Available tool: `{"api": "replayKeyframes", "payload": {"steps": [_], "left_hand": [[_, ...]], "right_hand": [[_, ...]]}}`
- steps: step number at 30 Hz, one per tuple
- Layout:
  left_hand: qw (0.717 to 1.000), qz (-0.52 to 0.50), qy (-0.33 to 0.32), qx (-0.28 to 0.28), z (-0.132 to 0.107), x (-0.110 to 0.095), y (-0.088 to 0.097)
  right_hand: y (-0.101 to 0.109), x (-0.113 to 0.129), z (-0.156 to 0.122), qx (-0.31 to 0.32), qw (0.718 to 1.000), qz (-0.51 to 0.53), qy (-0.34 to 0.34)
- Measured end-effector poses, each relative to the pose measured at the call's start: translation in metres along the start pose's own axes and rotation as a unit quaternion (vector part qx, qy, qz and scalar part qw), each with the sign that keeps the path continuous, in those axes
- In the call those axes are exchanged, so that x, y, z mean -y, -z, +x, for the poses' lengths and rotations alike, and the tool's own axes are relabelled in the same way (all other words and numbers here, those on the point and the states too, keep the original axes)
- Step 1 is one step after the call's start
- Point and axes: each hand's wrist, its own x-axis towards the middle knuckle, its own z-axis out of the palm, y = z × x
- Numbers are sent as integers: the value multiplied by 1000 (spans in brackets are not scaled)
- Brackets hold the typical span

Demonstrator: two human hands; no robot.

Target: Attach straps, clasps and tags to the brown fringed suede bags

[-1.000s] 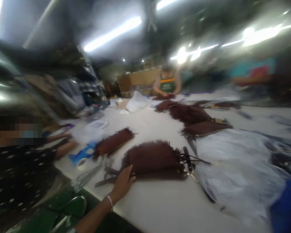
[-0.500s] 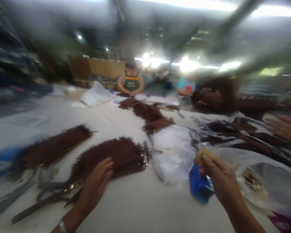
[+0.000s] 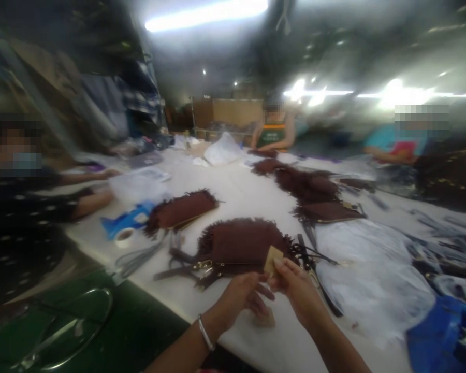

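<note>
A small tan card (image 3: 273,257) is pinched between the thumb and fingers of my right hand (image 3: 298,286), over the front edge of a brown fringed bag (image 3: 238,241). My left hand (image 3: 241,294) is beside it, fingers apart and pointing right, the fingertips close to the card; touching or not, I cannot tell. Under those fingers is a second, blurred tan piece (image 3: 267,317). The bag lies flat on the white table (image 3: 248,189), its dark strap (image 3: 174,272) and gold-coloured hardware (image 3: 204,265) at its left.
Left of it lie another fringed bag (image 3: 192,210), a tape roll (image 3: 124,237) and blue packaging (image 3: 130,220). Clear plastic bags (image 3: 373,280) and a blue container (image 3: 438,331) fill the right. More brown bags (image 3: 308,184) lie farther back. A co-worker's arm (image 3: 91,202) reaches in at left.
The view has swung left, bringing a co-worker into sight. My right hand has carried the tan card from beside the blue container to the bag. My left hand has come beside it.
</note>
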Motion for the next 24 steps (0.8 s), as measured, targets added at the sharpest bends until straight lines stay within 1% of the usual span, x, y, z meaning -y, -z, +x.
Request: {"api": "replayKeyframes", "payload": {"steps": [2,4,7,11,14,16,18,21,24], "left_hand": [[999,24,34,0,-3,6,12],[997,50,58,-17,-7,12,24],[994,72,73,-37,-13,18,40],[992,90,78,-34,-16,26,56],[988,132,73,-45,-16,35,68],[978,187,71,-63,-17,43,75],[965,242,56,-85,-20,51,80],[946,307,9,-103,-22,57,81],[928,358,-27,-103,-22,57,79]], "right_hand": [[-2,-6,7,-13,1000,9,-8],[-2,-10,13,-29,999,17,-12],[0,-16,20,-48,999,19,-16],[1,-24,27,-73,997,17,-27],[0,-31,30,-76,996,25,-31],[0,-34,30,-74,996,28,-34],[1,-35,29,-73,996,28,-37],[3,-37,26,-74,996,26,-40],[4,-37,23,-72,996,28,-39]]}}
